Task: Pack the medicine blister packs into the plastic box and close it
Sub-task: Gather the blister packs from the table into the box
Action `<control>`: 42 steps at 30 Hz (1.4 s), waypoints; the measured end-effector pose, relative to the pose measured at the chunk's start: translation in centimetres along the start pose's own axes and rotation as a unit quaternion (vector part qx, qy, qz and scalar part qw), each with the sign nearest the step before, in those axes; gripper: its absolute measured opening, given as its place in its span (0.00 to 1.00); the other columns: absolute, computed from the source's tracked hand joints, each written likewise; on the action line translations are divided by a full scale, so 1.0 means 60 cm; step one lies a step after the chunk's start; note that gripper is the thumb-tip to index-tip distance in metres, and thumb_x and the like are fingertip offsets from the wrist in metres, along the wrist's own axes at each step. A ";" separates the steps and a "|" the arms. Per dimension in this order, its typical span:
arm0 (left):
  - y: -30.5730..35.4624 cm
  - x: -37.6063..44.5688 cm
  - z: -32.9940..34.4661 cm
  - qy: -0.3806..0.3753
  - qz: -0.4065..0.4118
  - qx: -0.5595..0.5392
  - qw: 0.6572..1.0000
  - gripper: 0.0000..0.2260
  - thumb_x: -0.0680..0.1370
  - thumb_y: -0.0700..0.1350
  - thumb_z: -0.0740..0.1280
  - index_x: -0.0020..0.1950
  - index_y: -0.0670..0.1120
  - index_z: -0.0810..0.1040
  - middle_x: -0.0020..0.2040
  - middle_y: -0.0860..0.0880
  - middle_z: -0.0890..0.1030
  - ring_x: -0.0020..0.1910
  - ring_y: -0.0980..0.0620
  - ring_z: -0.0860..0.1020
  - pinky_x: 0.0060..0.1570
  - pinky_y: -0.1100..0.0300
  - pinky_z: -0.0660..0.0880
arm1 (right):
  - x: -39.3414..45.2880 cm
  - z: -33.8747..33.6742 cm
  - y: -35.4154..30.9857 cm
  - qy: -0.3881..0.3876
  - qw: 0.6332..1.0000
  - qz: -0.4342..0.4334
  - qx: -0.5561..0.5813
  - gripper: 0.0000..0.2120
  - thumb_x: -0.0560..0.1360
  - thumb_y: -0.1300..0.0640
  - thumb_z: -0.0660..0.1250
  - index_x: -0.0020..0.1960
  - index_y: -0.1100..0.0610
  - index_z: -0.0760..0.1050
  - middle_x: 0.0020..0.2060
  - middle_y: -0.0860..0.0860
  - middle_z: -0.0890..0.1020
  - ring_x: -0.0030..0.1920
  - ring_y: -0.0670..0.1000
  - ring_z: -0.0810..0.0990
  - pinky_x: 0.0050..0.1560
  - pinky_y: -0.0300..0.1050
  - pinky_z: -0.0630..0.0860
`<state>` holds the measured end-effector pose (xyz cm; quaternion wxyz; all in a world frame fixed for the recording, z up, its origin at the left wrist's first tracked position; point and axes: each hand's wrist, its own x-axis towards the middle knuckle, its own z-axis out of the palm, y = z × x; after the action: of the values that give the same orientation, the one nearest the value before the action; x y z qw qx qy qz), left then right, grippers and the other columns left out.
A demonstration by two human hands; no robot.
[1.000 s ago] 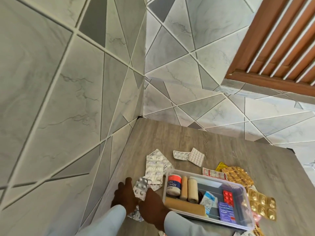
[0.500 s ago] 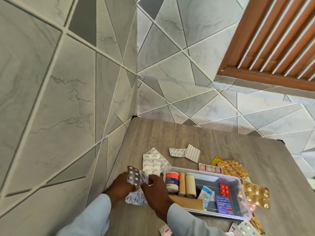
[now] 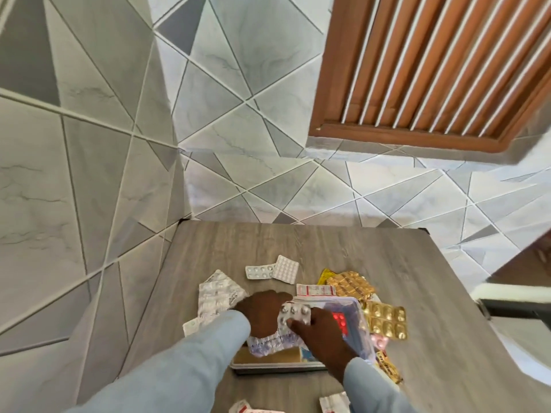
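Observation:
The clear plastic box (image 3: 362,332) stands open on the wooden table (image 3: 343,248), with a red blister pack (image 3: 340,320) and a tan roll (image 3: 268,357) showing inside. Over the box, my left hand (image 3: 262,314) and my right hand (image 3: 319,338) together hold a bunch of silver blister packs (image 3: 293,312). Both hands hide most of the box's inside. More silver packs (image 3: 216,295) lie left of the box. Two white packs (image 3: 272,269) lie behind it. Gold packs (image 3: 386,321) lie at its right.
Tiled walls close the table on the left and at the back. A brown louvred window (image 3: 432,70) is above right. A red-and-white strip (image 3: 316,290) lies behind the box. Further packs (image 3: 332,402) lie at the near table edge.
Both hands have carried the bunch of silver packs from the table left of the box to above the box. The camera has tilted and shifted.

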<state>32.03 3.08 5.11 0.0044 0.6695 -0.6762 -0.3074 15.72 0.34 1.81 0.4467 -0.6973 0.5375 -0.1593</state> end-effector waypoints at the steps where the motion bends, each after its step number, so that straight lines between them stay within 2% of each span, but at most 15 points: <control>1: 0.005 0.003 0.005 -0.019 -0.012 0.041 0.999 0.28 0.76 0.40 0.62 0.75 0.52 0.59 0.73 0.44 0.66 0.71 0.42 0.67 0.70 0.50 0.65 | 0.002 0.004 0.019 -0.022 1.000 0.006 -0.015 0.06 0.67 0.49 0.73 0.41 0.51 0.82 0.41 0.49 0.87 0.44 0.47 0.84 0.50 0.49 0.81; 3: -0.003 0.004 0.020 -0.047 -0.037 0.111 0.992 0.26 0.76 0.41 0.62 0.73 0.51 0.62 0.71 0.43 0.69 0.69 0.41 0.69 0.68 0.48 0.68 | 0.001 0.017 0.034 -0.053 0.997 0.029 -0.039 0.12 0.66 0.47 0.70 0.42 0.55 0.82 0.40 0.52 0.87 0.42 0.48 0.83 0.49 0.53 0.81; 6: -0.018 -0.009 0.034 -0.049 -0.061 0.181 0.980 0.28 0.75 0.42 0.62 0.74 0.52 0.60 0.70 0.43 0.68 0.68 0.40 0.67 0.67 0.45 0.66 | -0.001 0.020 0.024 -0.064 0.993 0.043 -0.090 0.11 0.67 0.47 0.70 0.44 0.54 0.80 0.44 0.53 0.85 0.47 0.52 0.82 0.49 0.49 0.79; 9: -0.029 -0.019 0.042 -0.038 -0.054 0.233 0.970 0.29 0.75 0.42 0.63 0.74 0.51 0.59 0.68 0.43 0.68 0.66 0.39 0.67 0.63 0.44 0.66 | 0.009 0.023 0.026 -0.034 0.987 0.024 -0.154 0.31 0.70 0.44 0.70 0.68 0.56 0.69 0.62 0.54 0.76 0.64 0.54 0.74 0.64 0.46 0.69; 11: -0.034 -0.020 0.047 -0.035 -0.055 0.238 0.969 0.30 0.74 0.43 0.64 0.74 0.50 0.59 0.68 0.43 0.68 0.66 0.39 0.66 0.63 0.43 0.66 | 0.013 0.025 0.025 -0.043 0.984 -0.006 -0.172 0.29 0.73 0.47 0.66 0.72 0.51 0.65 0.67 0.53 0.73 0.68 0.54 0.70 0.70 0.48 0.66; 13: -0.042 -0.020 0.051 -0.023 -0.052 0.230 0.972 0.30 0.73 0.46 0.66 0.73 0.49 0.60 0.69 0.43 0.67 0.66 0.39 0.66 0.63 0.43 0.66 | 0.015 0.025 0.023 -0.068 0.977 -0.011 -0.202 0.23 0.75 0.49 0.63 0.69 0.49 0.69 0.66 0.52 0.75 0.67 0.54 0.72 0.69 0.49 0.67; 16: -0.070 -0.027 0.049 0.015 -0.058 0.156 0.986 0.29 0.73 0.53 0.66 0.73 0.51 0.63 0.68 0.46 0.68 0.67 0.41 0.65 0.65 0.45 0.64 | 0.024 0.031 0.011 -0.088 0.957 -0.032 -0.275 0.22 0.74 0.45 0.63 0.67 0.49 0.71 0.63 0.52 0.76 0.65 0.55 0.72 0.66 0.51 0.70; 19: -0.106 -0.040 0.036 0.115 -0.068 0.025 0.991 0.26 0.70 0.60 0.60 0.67 0.55 0.71 0.64 0.50 0.73 0.66 0.46 0.68 0.66 0.50 0.64 | 0.037 0.034 -0.012 -0.043 0.946 -0.070 -0.314 0.21 0.74 0.42 0.62 0.64 0.49 0.71 0.60 0.51 0.76 0.63 0.55 0.73 0.62 0.51 0.72; 21: -0.137 -0.043 0.028 0.187 -0.107 -0.090 0.972 0.26 0.68 0.61 0.59 0.63 0.53 0.75 0.62 0.50 0.76 0.64 0.48 0.72 0.65 0.54 0.67 | 0.049 0.035 -0.034 0.000 0.961 -0.091 -0.262 0.17 0.75 0.45 0.63 0.61 0.50 0.73 0.57 0.50 0.78 0.60 0.53 0.75 0.61 0.48 0.72; 24: -0.190 -0.045 0.013 0.245 -0.179 -0.222 0.927 0.21 0.69 0.52 0.70 0.59 0.46 0.76 0.58 0.45 0.79 0.57 0.46 0.77 0.61 0.55 0.72 | 0.077 0.043 -0.070 -0.014 0.981 -0.097 -0.168 0.13 0.74 0.50 0.67 0.56 0.54 0.77 0.50 0.51 0.81 0.50 0.48 0.78 0.56 0.41 0.73; 27: -0.238 -0.048 0.013 0.230 -0.276 -0.275 0.891 0.25 0.70 0.49 0.74 0.63 0.44 0.72 0.60 0.42 0.78 0.59 0.44 0.77 0.56 0.59 0.72 | 0.110 0.061 -0.107 -0.045 0.990 -0.068 -0.116 0.13 0.72 0.53 0.71 0.54 0.56 0.79 0.44 0.51 0.80 0.45 0.46 0.78 0.48 0.36 0.71; 31: -0.288 -0.043 0.034 0.193 -0.346 -0.302 0.867 0.34 0.67 0.53 0.75 0.69 0.45 0.67 0.66 0.40 0.74 0.63 0.41 0.75 0.60 0.54 0.74 | 0.157 0.104 -0.135 -0.045 0.993 -0.026 -0.106 0.15 0.71 0.56 0.71 0.56 0.59 0.79 0.48 0.54 0.83 0.53 0.52 0.81 0.41 0.26 0.67; 36: -0.295 -0.022 0.046 0.128 -0.392 -0.266 0.872 0.36 0.67 0.55 0.75 0.69 0.46 0.63 0.66 0.40 0.71 0.63 0.40 0.73 0.60 0.51 0.74 | 0.198 0.154 -0.154 -0.128 0.978 0.003 -0.164 0.27 0.72 0.52 0.72 0.66 0.63 0.71 0.63 0.58 0.78 0.64 0.56 0.75 0.65 0.42 0.69; 39: -0.282 -0.014 0.060 0.101 -0.443 -0.224 0.862 0.38 0.65 0.59 0.75 0.67 0.48 0.62 0.66 0.42 0.67 0.64 0.39 0.70 0.59 0.48 0.72 | 0.221 0.179 -0.159 -0.180 0.955 -0.010 -0.237 0.34 0.73 0.48 0.70 0.72 0.62 0.64 0.70 0.58 0.70 0.71 0.57 0.68 0.71 0.45 0.64; 42: -0.271 -0.006 0.075 0.125 -0.467 -0.230 0.845 0.39 0.65 0.59 0.75 0.68 0.49 0.60 0.67 0.42 0.64 0.65 0.39 0.68 0.58 0.47 0.73 | 0.243 0.206 -0.162 -0.206 0.934 -0.040 -0.290 0.33 0.74 0.47 0.68 0.72 0.61 0.62 0.69 0.60 0.69 0.70 0.59 0.66 0.70 0.49 0.64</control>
<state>44.86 6.63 -5.27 0.0989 0.9185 -0.1873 -0.3339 35.71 -6.88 -1.04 0.3199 -0.8346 0.4283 0.1331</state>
